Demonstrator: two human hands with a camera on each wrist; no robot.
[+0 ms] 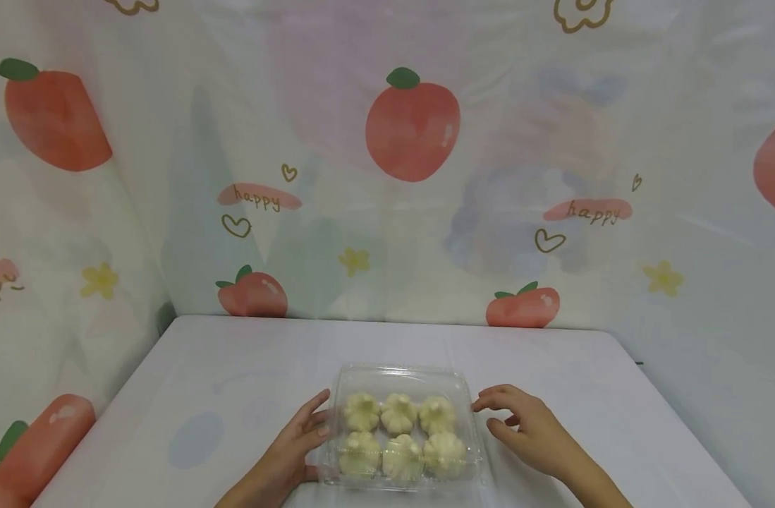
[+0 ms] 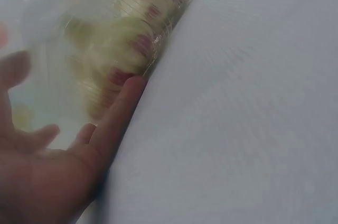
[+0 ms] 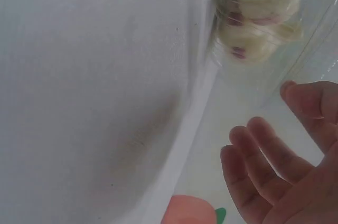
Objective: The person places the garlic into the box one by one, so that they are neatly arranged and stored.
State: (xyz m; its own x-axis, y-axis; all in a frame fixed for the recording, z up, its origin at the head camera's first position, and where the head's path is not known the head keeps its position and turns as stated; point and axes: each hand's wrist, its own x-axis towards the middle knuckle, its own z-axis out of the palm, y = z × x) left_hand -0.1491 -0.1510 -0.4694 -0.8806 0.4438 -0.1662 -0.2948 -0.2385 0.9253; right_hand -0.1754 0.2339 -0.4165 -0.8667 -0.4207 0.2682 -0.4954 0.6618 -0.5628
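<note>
Left grip (image 1: 298,441), fingers relaxed, touches the clear pastry box (image 1: 403,430); open right hand (image 1: 527,423) hovers just beside it.

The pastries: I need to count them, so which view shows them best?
The head view: all six pastries show in two rows inside the clear box. Both wrist views show only a blurred few through the box's side.

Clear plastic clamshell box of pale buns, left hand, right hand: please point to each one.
clear plastic clamshell box (image 1: 401,372): head view, far lid edge.
left hand (image 1: 295,446): head view, back of hand.
right hand (image 1: 532,425): head view, back of hand.
</note>
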